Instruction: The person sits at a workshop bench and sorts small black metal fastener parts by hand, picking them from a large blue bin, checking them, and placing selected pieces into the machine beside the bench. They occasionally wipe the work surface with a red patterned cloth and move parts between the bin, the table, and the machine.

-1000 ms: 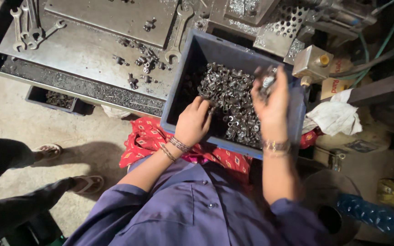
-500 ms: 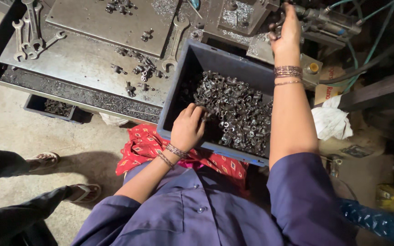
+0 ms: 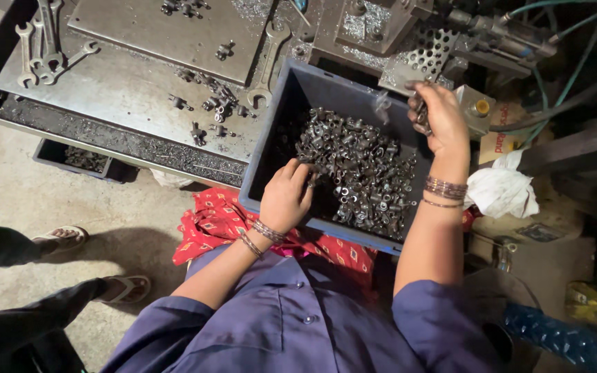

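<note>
Hands first: my left hand [image 3: 286,195] is down inside the blue bin [image 3: 271,145], fingers curled into the near edge of the heap of metal parts [image 3: 357,173], closed loosely on a few of them. My right hand [image 3: 440,119] is raised over the bin's far right corner, fingers bent around a small clutch of the same dark parts [image 3: 421,114], held just below the perforated plate [image 3: 419,55] of the machine [image 3: 381,24]. I cannot tell how many pieces it grips. Bangles [image 3: 445,188] ring the right wrist, and more sit on the left wrist.

Parts fill the middle and right of the bin, which rests on my lap over a red patterned cloth [image 3: 219,221]. Behind the bin's left wall lies a steel table [image 3: 105,90] with loose parts [image 3: 215,103] scattered near its centre, a spanner [image 3: 265,65] just beside the bin, and more spanners [image 3: 46,45] at the far left edge. A white rag [image 3: 502,190] lies right of my right forearm. At lower left I see another person's sandalled feet [image 3: 95,262] on the concrete floor [image 3: 36,186], well apart from the bin.
</note>
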